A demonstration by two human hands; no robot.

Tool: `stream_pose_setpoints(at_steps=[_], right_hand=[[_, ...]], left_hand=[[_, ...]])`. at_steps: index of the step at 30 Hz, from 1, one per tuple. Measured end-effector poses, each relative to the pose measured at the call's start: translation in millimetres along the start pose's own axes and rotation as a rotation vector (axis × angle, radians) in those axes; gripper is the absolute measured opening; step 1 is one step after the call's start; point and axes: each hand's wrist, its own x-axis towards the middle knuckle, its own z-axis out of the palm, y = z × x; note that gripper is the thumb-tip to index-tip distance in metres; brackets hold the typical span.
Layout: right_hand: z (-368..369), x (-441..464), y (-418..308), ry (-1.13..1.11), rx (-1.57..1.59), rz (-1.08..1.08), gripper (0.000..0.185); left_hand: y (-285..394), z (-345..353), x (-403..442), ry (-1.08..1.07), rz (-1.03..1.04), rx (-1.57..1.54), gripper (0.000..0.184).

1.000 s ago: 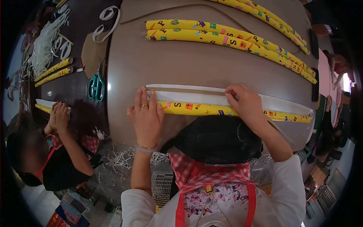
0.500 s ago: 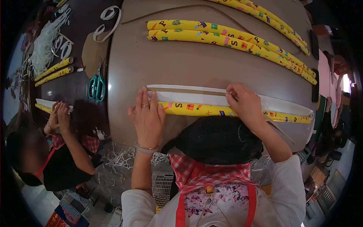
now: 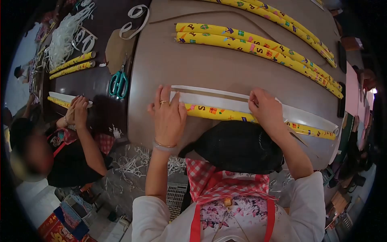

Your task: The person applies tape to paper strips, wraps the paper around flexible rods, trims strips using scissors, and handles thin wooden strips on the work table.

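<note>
A partly rolled yellow printed paper (image 3: 217,113) lies across the table in front of me, its white underside (image 3: 213,99) facing up behind the roll. Along its far edge runs a narrow brown strip between white bands. My left hand (image 3: 167,115) lies spread on the left end of the paper, fingers apart. My right hand (image 3: 266,111) is closed, with thumb and fingers pinched at the paper's far edge; what they pinch is too small to make out.
Yellow rolls (image 3: 258,50) lie at the back of the brown table (image 3: 153,60). Green-handled scissors (image 3: 119,84) and white strips (image 3: 66,36) are on the dark table at left. A co-worker's hands (image 3: 78,111) are there. A black bag (image 3: 238,147) sits at the near edge.
The view has turned, so the table and rolls appear shifted to the right. My hands keep nearly the same places on the paper. The co-worker's hands remain together.
</note>
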Motion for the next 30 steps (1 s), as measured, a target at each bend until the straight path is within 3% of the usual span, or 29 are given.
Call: stream_pose_setpoints(at_steps=[8,11,13,14,18,20,23,25,29,30], right_hand=[[7,4,3,0.018,-0.046,-0.049,0.008],[12,5,4,0.021,-0.039,-0.026,0.011],[13,3,2,-0.006,-0.049,0.029,0.013],[11,2,1,0.017,-0.037,-0.012,0.014],[15,-2,2,0.118,-0.005,-0.120,0.019],[15,-1,3,0.056,-0.047,-0.064,0.024],[5,-9,10,0.065,-0.046,-0.075,0.022],[-15,-20,19,0.131,0.203,-0.066,0.022],[-40,-39,61,0.186,0.144,0.018,0.026],[-51,-43,68,0.074,0.192,0.064,0.026]], left_hand=[[33,2,21,0.023,-0.119,0.166,0.017],[76,0,32,0.082,-0.076,0.039,0.014],[98,13,38,-0.077,0.040,-0.382,0.015],[103,28,42,-0.050,0.069,-0.423,0.016],[105,42,57,-0.202,0.068,-0.481,0.018],[101,40,61,-0.312,-0.006,-0.567,0.018],[102,39,60,-0.295,-0.020,-0.587,0.018],[105,35,61,-0.313,-0.075,-0.589,0.018],[106,31,58,-0.293,-0.073,-0.564,0.020],[107,32,58,-0.280,-0.069,-0.553,0.020]])
